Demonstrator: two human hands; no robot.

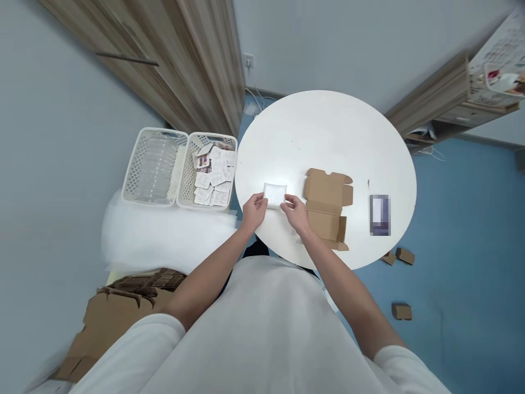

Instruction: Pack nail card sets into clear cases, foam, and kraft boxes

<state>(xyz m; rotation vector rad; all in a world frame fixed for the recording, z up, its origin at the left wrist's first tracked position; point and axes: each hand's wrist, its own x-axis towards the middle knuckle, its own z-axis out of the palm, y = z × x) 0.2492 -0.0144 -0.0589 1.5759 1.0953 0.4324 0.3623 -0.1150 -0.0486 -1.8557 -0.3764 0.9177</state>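
Observation:
Between my two hands is a small white rectangular packet (274,195), over the front left part of the round white table (328,126). My left hand (254,211) pinches its left edge, and my right hand (296,211) grips the right edge. What the packet contains is hidden. Just right of my right hand lies an unfolded brown cardboard box (328,191), its flaps spread out flat on the tabletop.
Left of the table stand a white basket (137,167) of clear plastic packs and another basket (205,205) of printed cards. White sheeting (151,235) and stacked flat cardboard (115,312) lie nearer. A blurred object (380,215) is at right. Small brown boxes (402,311) lie on the floor.

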